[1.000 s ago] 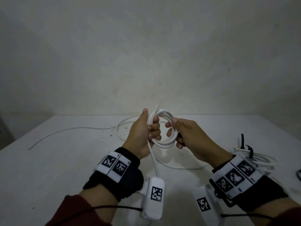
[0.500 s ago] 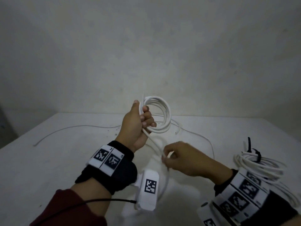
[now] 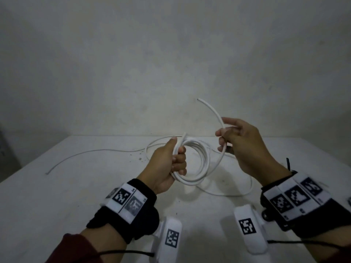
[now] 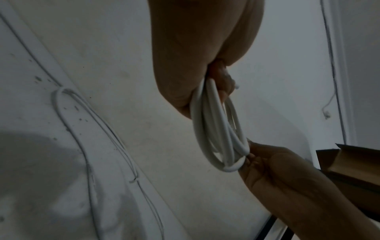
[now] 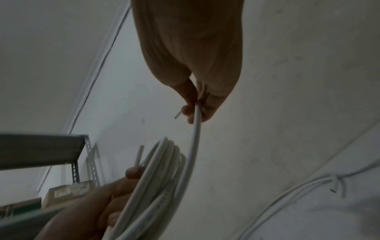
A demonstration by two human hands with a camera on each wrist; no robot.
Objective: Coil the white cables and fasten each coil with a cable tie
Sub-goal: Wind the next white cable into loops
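My left hand (image 3: 177, 154) grips a coil of white cable (image 3: 199, 168) of several loops, held above the white table (image 3: 57, 196). In the left wrist view the coil (image 4: 220, 129) hangs from that fist. My right hand (image 3: 225, 137) is up and to the right of the coil and pinches the cable's tail (image 3: 214, 112), whose free end curves up in the air. The right wrist view shows the pinched strand (image 5: 195, 129) running down into the coil (image 5: 160, 178), which the left hand (image 5: 92, 203) holds.
A second loose white cable (image 3: 91, 151) trails across the table's left side, with a loop behind the coil. More cable (image 3: 228, 193) lies under my right forearm. A black cable tie (image 3: 288, 164) sticks up behind the right wrist. A metal shelf (image 5: 41, 149) stands off the table.
My right hand rose from low near the table to up and right, now pinching the cable's tail near its end. The left hand still holds the coil, slightly lower.
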